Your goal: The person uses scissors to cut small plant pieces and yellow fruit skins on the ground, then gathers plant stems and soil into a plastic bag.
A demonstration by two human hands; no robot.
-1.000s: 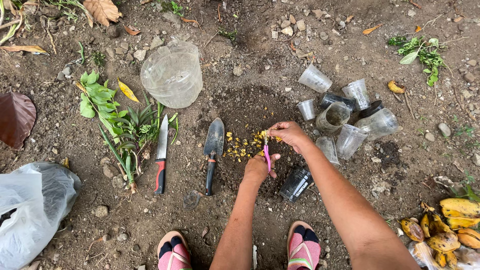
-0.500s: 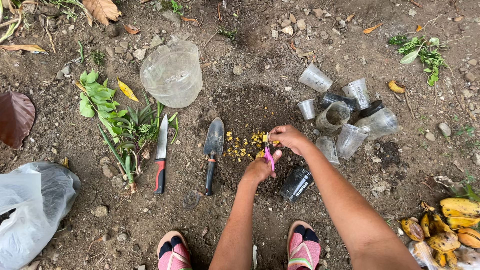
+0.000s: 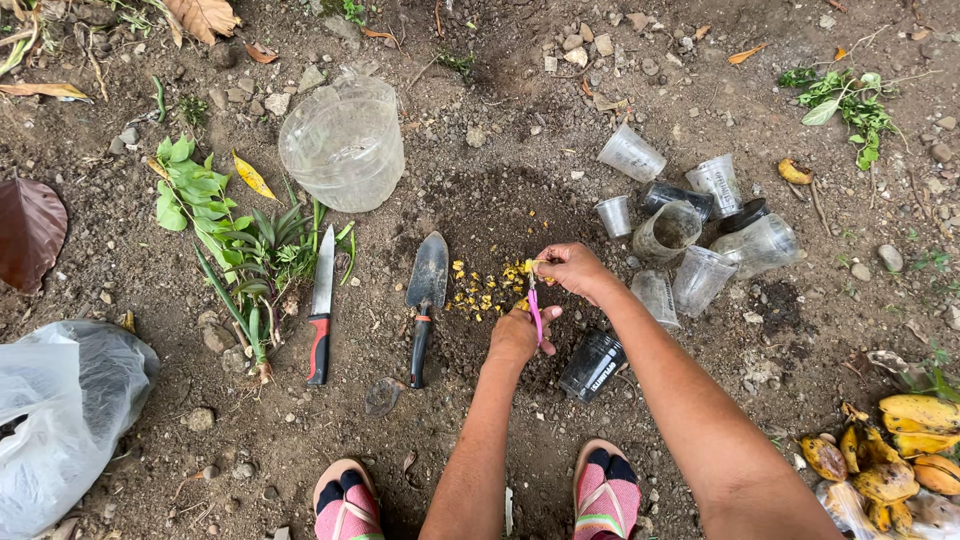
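Clear cups (image 3: 690,235) lying jumbled on soil, mostly looking empty; big jar (image 3: 343,145) tipped over. Left hand (image 3: 520,335) gripping pink tool (image 3: 535,315); right hand (image 3: 572,268) fingers pinching yellow piece (image 3: 530,266) above yellow bits (image 3: 480,290).

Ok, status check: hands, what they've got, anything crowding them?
Left hand gripping pink-handled tool. Right hand pinching a yellow piece at its tip, over yellow bits on soil. Trowel left, dark cup right, both apart.

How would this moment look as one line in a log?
left hand: holds pink-handled tool | right hand: pinches yellow piece over dark soil patch | yellow bits on soil | trowel, knife lying left
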